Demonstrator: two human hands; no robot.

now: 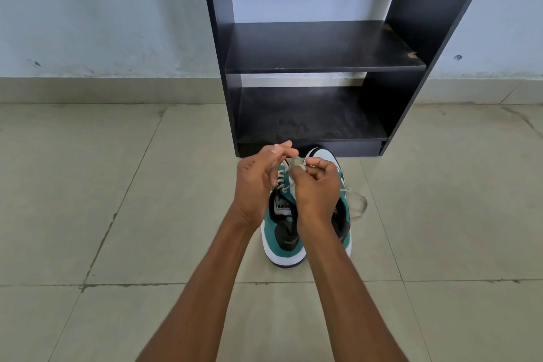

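Here the tiled floor (117,214) is carrying a black shelf unit (317,47), which is standing against the wall. A pair of teal sneakers (283,239) is sitting just in front of it. The left hand (258,182) and the right hand (318,185) are both pinching the white shoelace (295,163) above the sneakers.

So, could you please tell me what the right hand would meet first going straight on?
Probably the fingertips of the left hand, just beyond the lace the right hand pinches; depth is unclear.
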